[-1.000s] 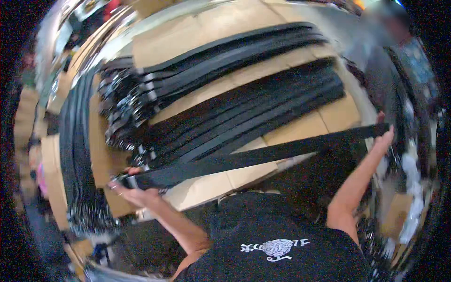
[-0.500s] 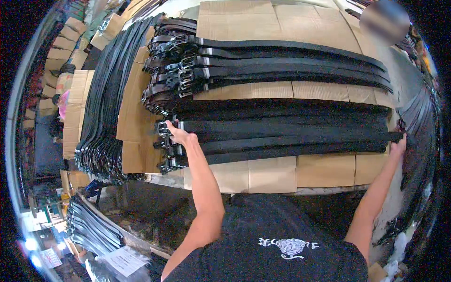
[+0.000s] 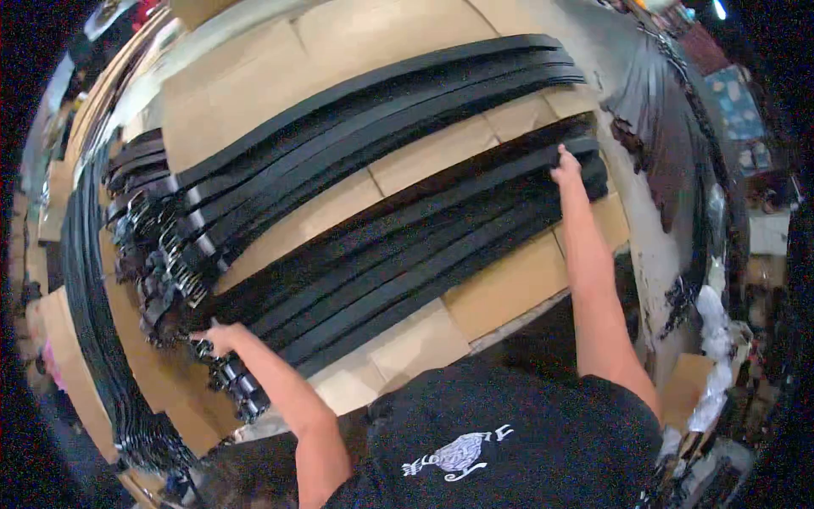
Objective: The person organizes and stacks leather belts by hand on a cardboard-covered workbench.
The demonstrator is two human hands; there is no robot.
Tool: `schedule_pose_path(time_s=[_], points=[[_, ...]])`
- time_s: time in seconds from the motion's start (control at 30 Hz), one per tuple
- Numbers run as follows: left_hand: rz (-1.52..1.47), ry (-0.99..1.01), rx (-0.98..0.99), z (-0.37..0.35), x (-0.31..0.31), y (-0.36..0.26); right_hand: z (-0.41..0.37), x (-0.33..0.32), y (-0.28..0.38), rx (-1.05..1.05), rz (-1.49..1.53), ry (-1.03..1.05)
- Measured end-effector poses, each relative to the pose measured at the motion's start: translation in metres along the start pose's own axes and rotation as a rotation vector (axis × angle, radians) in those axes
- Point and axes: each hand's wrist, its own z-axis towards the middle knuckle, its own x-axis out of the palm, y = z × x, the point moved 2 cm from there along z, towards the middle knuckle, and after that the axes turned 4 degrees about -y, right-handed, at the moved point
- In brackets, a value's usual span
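Black belts lie side by side in a stack in front of me, buckles at the left and tips at the right. My left hand is closed around the buckle end of a belt, next to the metal buckles. At the other end, my right hand grips a belt near its tip, thumb on top. The fingers of both hands are partly hidden. Behind this stack lies a second row of black belts, with silvery buckles at its left end.
Flattened cardboard lies under the belts. Along the left hangs a long bundle of black belts. More dark straps hang at the right beyond the table edge. White plastic wrapping is at the lower right.
The camera view has turned, so the belts now slant up to the right. My right hand has shifted inward from the outer tips onto the stack's end; my left stays by the buckles.
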Motion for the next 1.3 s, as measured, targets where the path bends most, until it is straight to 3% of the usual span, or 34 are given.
schedule_pose_path(time_s=[0.03, 0.1, 0.17, 0.2, 0.23, 0.3, 0.33, 0.4, 0.47, 0.5, 0.53, 0.57, 0.63, 0.7, 0.73, 0.77, 0.8, 0.9, 0.93, 0.97, 1.0, 1.03, 1.07, 1.1, 1.2, 1.23, 1.27, 1.3], points=[[-0.141, -0.059, -0.095, -0.012, -0.001, -0.006, -0.027, 0.017, 0.012, -0.087, -0.006, -0.055], [-0.087, -0.062, 0.353, 0.031, 0.010, 0.021, -0.040, 0.035, 0.011, -0.136, -0.040, -0.045], [-0.200, -0.032, 0.369, 0.011, 0.000, 0.006, -0.025, 0.036, 0.000, -0.120, -0.044, 0.021], [0.017, -0.161, 0.262, 0.015, 0.002, 0.006, -0.008, 0.038, 0.001, -0.123, -0.061, -0.030], [0.052, -0.198, 0.294, 0.046, 0.016, 0.025, 0.002, 0.043, -0.001, -0.119, -0.075, -0.080], [0.065, -0.052, 0.274, 0.004, -0.007, -0.002, -0.116, 0.085, 0.047, -0.270, -0.932, -0.602], [0.111, -0.035, 0.311, -0.008, -0.014, -0.010, -0.127, 0.086, 0.046, -0.293, -0.952, -0.734], [0.199, -0.023, 0.375, -0.026, -0.023, -0.020, -0.147, 0.089, 0.026, -0.221, -0.816, -0.709], [0.416, -0.045, 0.273, -0.045, -0.030, -0.027, -0.145, 0.085, -0.007, -0.241, -0.751, -0.676], [0.525, -0.058, 0.221, -0.046, -0.032, -0.030, -0.182, 0.094, -0.020, -0.168, -0.515, -0.374], [0.506, -0.065, 0.325, -0.031, -0.027, -0.019, -0.201, 0.100, -0.037, -0.085, -0.510, -0.374], [0.500, -0.043, 0.255, -0.024, -0.029, -0.013, -0.207, 0.103, -0.060, -0.056, -0.478, -0.253], [0.476, -0.003, 0.112, -0.012, -0.035, -0.003, -0.200, 0.123, -0.090, -0.335, -0.840, -0.334], [0.581, 0.152, 0.353, -0.001, -0.045, 0.016, -0.237, 0.132, -0.068, -0.123, -0.776, -0.246], [0.575, 0.273, 0.358, -0.028, -0.066, -0.004, -0.238, 0.125, -0.067, -0.064, -0.645, -0.111], [0.493, 0.325, 0.488, -0.013, -0.063, 0.017, -0.237, 0.115, -0.061, -0.011, -0.513, 0.014], [0.539, 0.384, 0.500, -0.014, -0.067, 0.017, -0.221, 0.102, -0.068, 0.003, -0.434, -0.006], [0.436, 0.609, 0.558, -0.046, -0.085, 0.004, -0.232, 0.054, -0.080, -0.193, -0.608, 0.160], [0.537, 0.526, 0.752, -0.049, -0.087, 0.013, -0.264, 0.044, -0.083, -0.253, -0.679, 0.188], [0.342, 0.573, 0.888, -0.047, -0.080, 0.040, -0.264, 0.026, -0.110, -0.848, -1.014, 0.435], [0.316, 0.719, 0.811, -0.084, -0.099, 0.024, -0.266, 0.002, -0.140, -1.583, -1.201, 0.423], [0.191, 0.935, 0.668, -0.119, -0.116, 0.014, -0.299, -0.009, -0.156, -0.830, -0.925, 0.550], [0.126, 1.093, 0.610, -0.147, -0.130, 0.023, -0.338, -0.025, -0.172, -0.219, -0.486, 0.351], [0.079, 1.335, 0.520, -0.170, -0.138, 0.041, -0.320, -0.051, -0.227, -0.394, -0.490, 0.326], [0.168, 1.956, 0.429, -0.244, -0.186, 0.073, -0.429, -0.110, -0.206, -0.057, -0.645, 0.162], [0.115, 2.131, 0.351, -0.265, -0.200, 0.090, -0.440, -0.133, -0.215, -0.176, -0.746, 0.154], [0.184, 2.253, 0.404, -0.288, -0.233, 0.075, -0.454, -0.157, -0.227, -0.259, -0.637, 0.048], [0.184, 2.376, 0.404, -0.309, -0.258, 0.081, -0.485, -0.178, -0.216, -0.213, -0.575, 0.050]])
